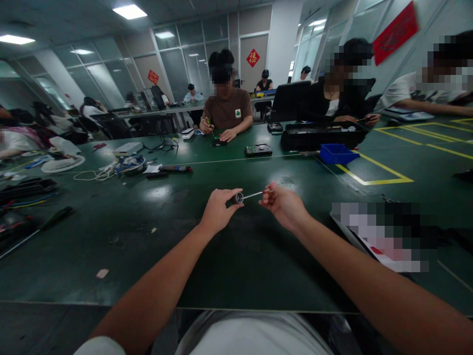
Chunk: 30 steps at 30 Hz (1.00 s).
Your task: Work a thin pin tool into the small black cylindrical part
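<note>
Right hand (283, 204) above green table (155, 256), glass partitions (194, 37) beyond

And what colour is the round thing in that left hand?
The round thing in the left hand is dark with a silvery end, in the head view.

free tabletop (311, 178) between hands (287, 203) and bin (338, 157)

Dim overall | lit by ceiling panels (130, 11) | glare spots on green tabletop (129, 212) | wide-angle stretch at edges | pixelated patches | far details soft
</note>
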{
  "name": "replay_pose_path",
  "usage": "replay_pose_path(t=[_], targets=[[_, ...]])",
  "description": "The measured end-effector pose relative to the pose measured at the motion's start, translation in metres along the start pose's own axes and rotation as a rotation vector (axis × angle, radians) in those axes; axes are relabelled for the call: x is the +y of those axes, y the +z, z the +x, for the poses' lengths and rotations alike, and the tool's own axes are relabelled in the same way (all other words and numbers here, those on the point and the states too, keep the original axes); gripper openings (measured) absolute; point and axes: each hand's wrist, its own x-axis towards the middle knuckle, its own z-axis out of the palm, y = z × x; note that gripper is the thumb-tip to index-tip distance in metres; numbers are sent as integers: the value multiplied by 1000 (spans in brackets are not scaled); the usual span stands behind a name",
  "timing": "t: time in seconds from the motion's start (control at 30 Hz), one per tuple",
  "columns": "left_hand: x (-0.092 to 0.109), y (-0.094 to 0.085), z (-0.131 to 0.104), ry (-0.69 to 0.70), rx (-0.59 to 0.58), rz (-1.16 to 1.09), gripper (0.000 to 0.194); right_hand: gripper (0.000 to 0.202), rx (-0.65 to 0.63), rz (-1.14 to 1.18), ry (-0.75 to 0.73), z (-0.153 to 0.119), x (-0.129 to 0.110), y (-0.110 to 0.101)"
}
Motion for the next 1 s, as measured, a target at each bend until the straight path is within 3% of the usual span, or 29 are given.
replay_pose_path(t=[0.03, 0.1, 0.3, 0.53, 1.0], targets=[[0, 0, 0, 5, 6, 11, 40, 23, -7, 46, 97, 1, 0, 0], [-2, 0, 0, -12, -4, 32, 41, 23, 22, 80, 101, 1, 0, 0], [-4, 2, -1, -34, -35, 28, 45, 23, 103, -167, -275, -1, 3, 1], [-1, 1, -1, -52, -39, 56, 45, 26, 49, -557, -538, -14, -1, 5], [-1, 1, -1, -48, -45, 54, 44, 26, 43, -551, -564, -17, -1, 5]])
